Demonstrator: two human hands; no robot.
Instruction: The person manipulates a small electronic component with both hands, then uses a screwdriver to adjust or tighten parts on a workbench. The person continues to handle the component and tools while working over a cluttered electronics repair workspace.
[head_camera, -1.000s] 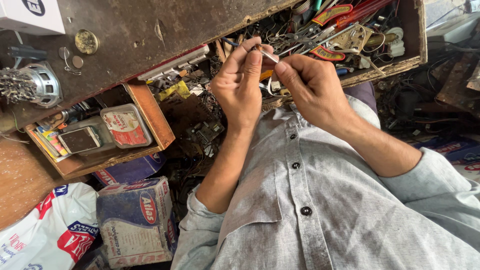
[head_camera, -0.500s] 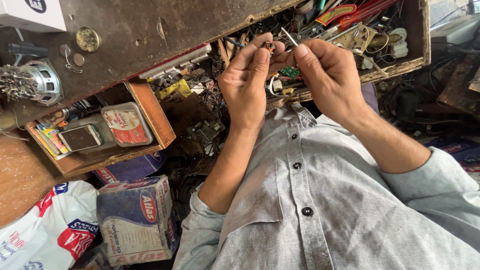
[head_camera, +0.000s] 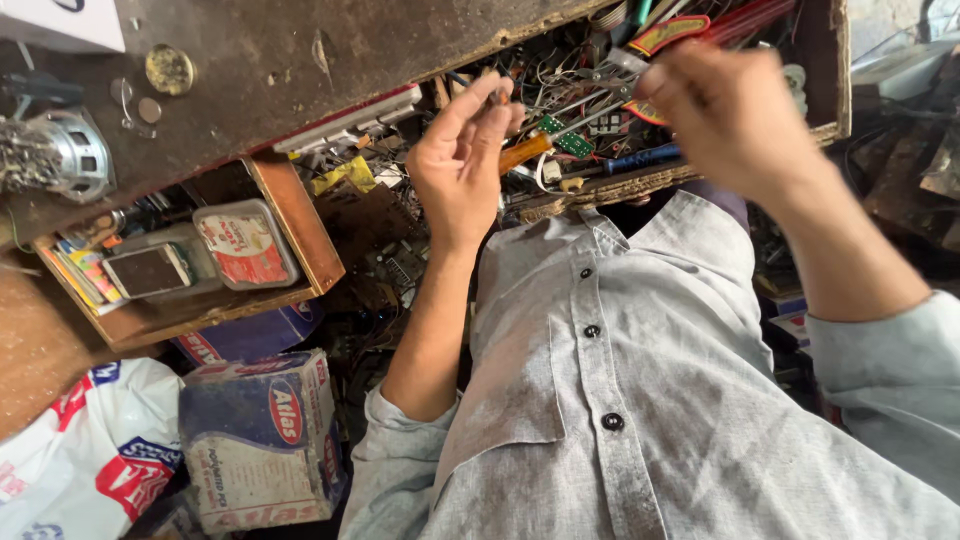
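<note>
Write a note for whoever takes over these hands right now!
Left hand: raised over the open drawer, fingertips pinched; what they pinch is too small to tell.
Right hand: blurred, above the drawer; a thin metal piece sticks out by its fingers, grip unclear.
In the drawer below: orange-handled screwdriver, green circuit board, tangled wires.
Done: nothing joined or set down shows.
Left: both hands are mid-air, apart.

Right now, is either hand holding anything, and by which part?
The left hand pinches something small at its fingertips; what it is cannot be told. The right hand is blurred; its hold cannot be told.
</note>
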